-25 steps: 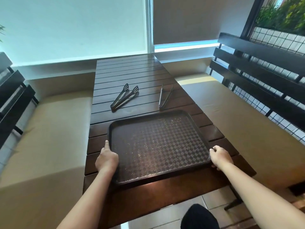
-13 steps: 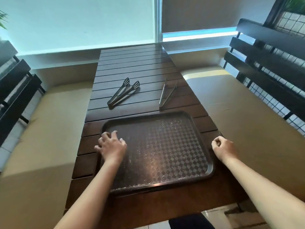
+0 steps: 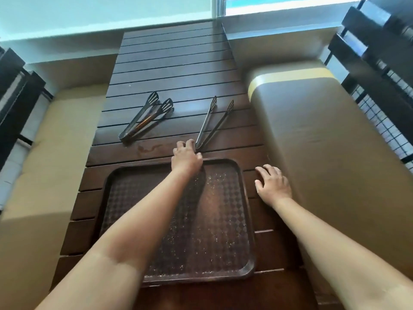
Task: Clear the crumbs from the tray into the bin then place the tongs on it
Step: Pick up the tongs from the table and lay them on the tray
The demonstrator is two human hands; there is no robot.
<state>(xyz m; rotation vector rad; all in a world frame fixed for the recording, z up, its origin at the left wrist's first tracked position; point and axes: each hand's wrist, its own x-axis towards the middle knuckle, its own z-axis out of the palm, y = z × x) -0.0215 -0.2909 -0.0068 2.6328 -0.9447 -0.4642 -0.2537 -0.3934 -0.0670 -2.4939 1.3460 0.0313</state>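
Note:
A dark brown tray [image 3: 243, 209] with a checkered surface and scattered pale crumbs lies on the slatted wooden table [image 3: 178, 70]. Two metal tongs lie beyond it: a wide-tipped pair [image 3: 145, 118] at the left and a slim pair [image 3: 212, 124] at the right. My left hand [image 3: 186, 156] reaches across the tray's far rim, its fingertips next to the hinged end of the slim tongs. My right hand [image 3: 271, 183] rests on the table just right of the tray, fingers spread. No bin is in view.
Tan cushioned benches [image 3: 335, 153] run along both sides of the table, with dark slatted backrests [image 3: 375, 63] behind them. A window sill and wall close off the far end.
My left hand has left the tray's left edge and reached forward over the far rim toward the slim tongs. My right hand let go of the tray's right edge and opened on the table.

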